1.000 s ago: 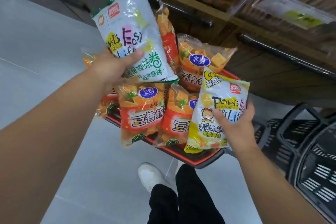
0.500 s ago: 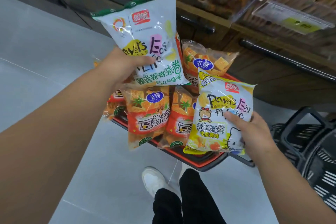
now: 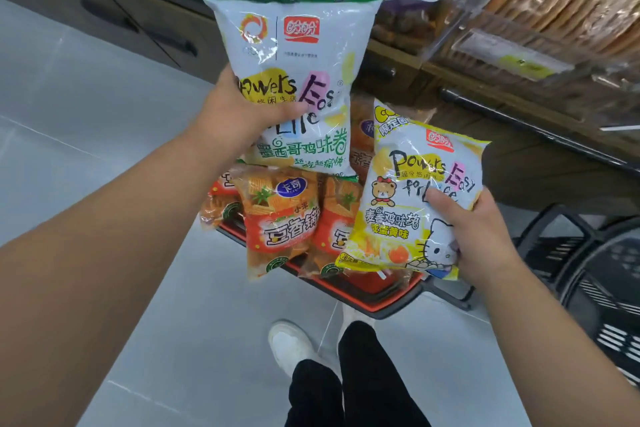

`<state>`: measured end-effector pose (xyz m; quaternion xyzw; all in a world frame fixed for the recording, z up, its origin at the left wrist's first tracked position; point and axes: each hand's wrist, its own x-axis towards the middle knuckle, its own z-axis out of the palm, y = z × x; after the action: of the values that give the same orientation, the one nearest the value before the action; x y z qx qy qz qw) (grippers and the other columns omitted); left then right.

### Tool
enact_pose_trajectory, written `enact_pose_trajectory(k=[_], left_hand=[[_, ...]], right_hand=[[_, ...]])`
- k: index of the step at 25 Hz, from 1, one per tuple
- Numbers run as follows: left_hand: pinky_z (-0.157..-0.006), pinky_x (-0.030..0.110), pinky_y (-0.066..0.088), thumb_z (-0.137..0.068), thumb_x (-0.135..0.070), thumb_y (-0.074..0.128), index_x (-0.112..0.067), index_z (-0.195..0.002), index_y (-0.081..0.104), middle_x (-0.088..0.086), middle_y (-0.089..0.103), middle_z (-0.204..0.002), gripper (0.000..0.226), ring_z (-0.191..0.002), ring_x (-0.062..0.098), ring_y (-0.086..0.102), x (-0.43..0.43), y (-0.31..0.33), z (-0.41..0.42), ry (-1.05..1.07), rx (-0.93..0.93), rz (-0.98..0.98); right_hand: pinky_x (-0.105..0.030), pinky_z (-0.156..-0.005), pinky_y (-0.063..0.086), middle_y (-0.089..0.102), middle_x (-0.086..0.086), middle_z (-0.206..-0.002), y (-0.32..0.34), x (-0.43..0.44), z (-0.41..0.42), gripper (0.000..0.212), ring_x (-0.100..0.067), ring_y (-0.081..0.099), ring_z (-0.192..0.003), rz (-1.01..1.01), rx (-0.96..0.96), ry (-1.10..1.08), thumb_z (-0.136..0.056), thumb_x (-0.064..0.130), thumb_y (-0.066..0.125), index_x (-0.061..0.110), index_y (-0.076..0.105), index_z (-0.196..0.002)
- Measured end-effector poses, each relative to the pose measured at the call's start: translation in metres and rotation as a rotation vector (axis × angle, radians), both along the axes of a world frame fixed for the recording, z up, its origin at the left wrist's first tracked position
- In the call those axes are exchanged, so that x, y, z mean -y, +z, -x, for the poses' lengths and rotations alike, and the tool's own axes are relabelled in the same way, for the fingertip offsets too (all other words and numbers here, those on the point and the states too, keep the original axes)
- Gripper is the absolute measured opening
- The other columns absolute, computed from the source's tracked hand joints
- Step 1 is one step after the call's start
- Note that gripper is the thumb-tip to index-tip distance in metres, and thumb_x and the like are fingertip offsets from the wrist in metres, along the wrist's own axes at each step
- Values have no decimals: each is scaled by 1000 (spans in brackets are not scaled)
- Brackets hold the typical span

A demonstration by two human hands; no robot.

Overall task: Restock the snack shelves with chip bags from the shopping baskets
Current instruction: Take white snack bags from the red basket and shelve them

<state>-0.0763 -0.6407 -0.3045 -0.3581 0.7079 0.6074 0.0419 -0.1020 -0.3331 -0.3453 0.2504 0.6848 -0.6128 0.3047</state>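
Green-topped bag (image 3: 294,55) higher, in left hand (image 3: 239,114).

1. The left grip (image 3: 239,114) shows only its thumb on the green-topped white bag (image 3: 287,55); its fingers are behind the bag
2. The right grip (image 3: 481,236) likewise hides its fingers behind the yellow bag (image 3: 408,204)
3. The orange bags (image 3: 280,218) and the yellow bag cover the red basket (image 3: 374,295) except its near rim
4. The black baskets (image 3: 595,274) are blurred and cut off at the right edge
5. The price tag (image 3: 512,55) print is too blurred to read
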Motion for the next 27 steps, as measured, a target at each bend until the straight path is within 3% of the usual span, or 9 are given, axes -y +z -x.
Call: enact_pose_trajectory(k=[3,5,7,10,14,18,20,24,27], left_hand=[[-59,19,55,-66,-24,87,-27,-115,52,-14,70,-94,61,-75,-3,69,0,26,-5,1,-22,4],[-66,30,60,-61,-35,90,-25,-122,51,-11,71,-100,73,-81,5,71,2,45,-15,-7,12,11],[-76,44,60,-55,-45,90,-26,-124,52,-8,72,-103,81,-86,15,72,4,64,-30,3,56,-11],[-84,42,58,-66,-38,86,-26,-121,57,-7,73,-105,64,-91,15,71,8,94,-69,72,55,-49],[-84,49,57,-55,-49,85,-28,-113,61,-4,74,-103,66,-90,21,73,22,154,-135,220,87,-91],[-52,27,56,-76,-31,80,-25,-110,58,-1,73,-98,41,-72,14,73,39,233,-176,375,25,-94],[-42,18,49,-83,-26,74,-25,-111,55,-1,71,-94,34,-59,3,69,53,278,-194,441,-27,-69],[-42,15,46,-90,-22,65,-26,-105,54,-1,67,-93,19,-61,2,65,73,350,-240,557,-95,-19],[-49,14,47,-94,-17,58,-27,-108,54,-7,69,-93,18,-63,-1,67,78,398,-282,651,-115,26]], right_hand=[[-44,-67,60,73,-6,-105,26,9,4,54,-25,74,-85,8,-67,-3,-74,18,79,17,53,-120],[-37,-60,59,73,-5,-105,49,16,5,56,-22,74,-81,13,-104,23,-74,20,80,16,51,-122],[-43,-66,60,73,-4,-105,72,24,4,57,-24,74,-83,0,-132,78,-73,23,82,19,51,-121],[-54,-76,59,73,0,-105,112,38,-3,63,-23,74,-86,-25,-181,200,-67,32,87,23,52,-120],[-42,-76,59,71,4,-106,179,70,-18,63,-17,72,-87,-26,-243,333,-67,30,87,26,52,-119],[-22,-55,48,65,13,-97,258,116,-29,61,-1,62,-72,-5,-336,508,-70,32,85,33,47,-117],[-24,-57,45,59,21,-98,306,144,-32,61,1,57,-78,27,-399,574,-71,35,83,38,40,-115],[-35,-73,50,63,10,-111,382,196,-45,76,-16,62,-96,88,-520,740,-63,46,84,35,44,-127],[-35,-75,52,66,8,-110,421,233,-61,74,-17,65,-97,179,-575,836,-65,38,86,31,46,-128]])
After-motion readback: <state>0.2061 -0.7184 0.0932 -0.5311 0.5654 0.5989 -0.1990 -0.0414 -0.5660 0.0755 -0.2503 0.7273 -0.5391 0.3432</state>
